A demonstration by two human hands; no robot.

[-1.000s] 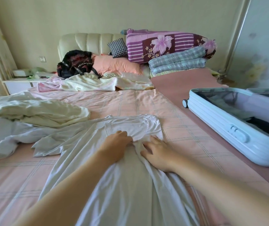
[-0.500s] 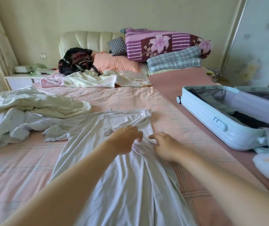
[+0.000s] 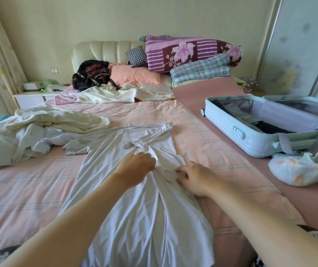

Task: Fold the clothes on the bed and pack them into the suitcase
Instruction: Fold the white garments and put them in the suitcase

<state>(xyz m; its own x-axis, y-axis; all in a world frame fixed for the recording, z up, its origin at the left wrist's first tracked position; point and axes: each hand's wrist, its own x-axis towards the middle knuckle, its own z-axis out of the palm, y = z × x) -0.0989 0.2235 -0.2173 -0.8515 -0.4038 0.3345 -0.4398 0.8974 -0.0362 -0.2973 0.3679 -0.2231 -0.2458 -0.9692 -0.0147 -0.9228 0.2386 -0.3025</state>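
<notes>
At the far left a heap of unfolded pale clothes [image 3: 29, 132] lay crumpled on the pink checked sheet [image 3: 29, 189], near but off the working patch, probably waiting its turn.

In the middle a white short-sleeved garment [image 3: 135, 218] was spread lengthwise on the bed, neckline away from the person and hem towards them, one sleeve trailing out to the left. This looked like the lay-out for a lengthwise fold. The left hand [image 3: 135, 166] sat on its midline with the fingers curled down into a gather of cloth; the fingertips were hidden behind the knuckles, but the bunching fabric suggested a grip, not a flat press. Just beside it, the right hand [image 3: 194, 178] pinched the ridges of the same gather with its curled fingers, while the index finger lay straight along the cloth. With both hands meeting at the centre, they seemed to be drawing the slack together or freeing a tangled fold so the body could lie flat.

To the right the pale blue suitcase [image 3: 240, 135] lay open on a mauve strip of bedding [image 3: 202, 89], within reach, with dark and grey items already in its near half. A small white garment with orange marks [image 3: 304, 172] lay loose in front of the case, touching or almost touching its edge and not yet packed.
</notes>
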